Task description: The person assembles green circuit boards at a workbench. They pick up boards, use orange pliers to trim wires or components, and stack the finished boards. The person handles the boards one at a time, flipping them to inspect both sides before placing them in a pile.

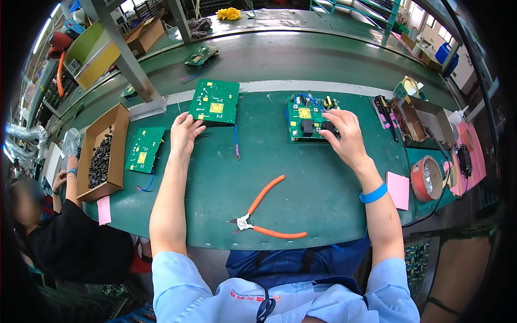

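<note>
My left hand grips the near edge of a green circuit board that lies solder side up, tilted off the green bench; a blue wire hangs from it. My right hand rests on the right side of a second green circuit board, which lies component side up with black parts and blue wires. Orange-handled cutters lie open on the bench between my forearms, near the front edge.
A third green board lies left, beside a cardboard box of small black parts. A tape roll, pink notes and a tray of tools sit at the right. Another person sits at the left. A conveyor runs behind.
</note>
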`<state>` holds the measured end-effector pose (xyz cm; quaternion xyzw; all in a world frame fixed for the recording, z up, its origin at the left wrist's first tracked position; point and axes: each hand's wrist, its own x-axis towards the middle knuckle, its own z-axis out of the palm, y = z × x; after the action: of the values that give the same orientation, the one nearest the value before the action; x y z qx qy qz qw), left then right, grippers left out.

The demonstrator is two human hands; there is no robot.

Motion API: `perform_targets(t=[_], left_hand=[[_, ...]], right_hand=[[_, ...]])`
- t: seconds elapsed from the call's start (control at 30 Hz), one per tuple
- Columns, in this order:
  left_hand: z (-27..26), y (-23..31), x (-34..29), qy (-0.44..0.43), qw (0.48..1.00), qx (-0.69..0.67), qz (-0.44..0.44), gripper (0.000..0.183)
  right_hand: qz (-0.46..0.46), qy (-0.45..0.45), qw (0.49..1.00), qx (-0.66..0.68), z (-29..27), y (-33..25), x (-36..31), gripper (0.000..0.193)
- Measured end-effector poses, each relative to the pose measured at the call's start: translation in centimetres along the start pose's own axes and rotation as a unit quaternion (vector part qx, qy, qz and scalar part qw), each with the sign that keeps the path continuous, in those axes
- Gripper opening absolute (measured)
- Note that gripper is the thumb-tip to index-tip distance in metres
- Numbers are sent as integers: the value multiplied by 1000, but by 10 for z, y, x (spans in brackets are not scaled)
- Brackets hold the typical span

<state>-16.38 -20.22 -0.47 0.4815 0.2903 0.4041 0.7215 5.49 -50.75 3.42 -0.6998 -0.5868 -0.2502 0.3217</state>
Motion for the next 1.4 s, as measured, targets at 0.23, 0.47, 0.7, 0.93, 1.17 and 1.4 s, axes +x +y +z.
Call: perform_targets(t=[0.23, 0.47, 0.7, 0.93, 1.17, 1.4], left_hand=[[25, 18, -25, -132, 986, -101, -2, 21], [65, 17, -71, -255, 952, -121, -117, 23], [87, 10, -87, -216, 968, -80, -101, 36], [86, 6, -93, -310, 936, -31, -165, 44], [90, 6, -102, -352, 926, 44, -132, 45], [90, 7, -101, -353, 922, 32, -158, 46]], right_hand=[[1, 32, 999, 28, -4, -14, 2, 24], [387, -154, 591, 691, -9, -45, 6, 38], [322, -191, 613, 696, 2, -44, -3, 33], [353, -136, 627, 681, 3, -45, -1, 30], [370, -116, 619, 683, 8, -36, -4, 30], [389, -113, 607, 684, 10, -37, -4, 32]])
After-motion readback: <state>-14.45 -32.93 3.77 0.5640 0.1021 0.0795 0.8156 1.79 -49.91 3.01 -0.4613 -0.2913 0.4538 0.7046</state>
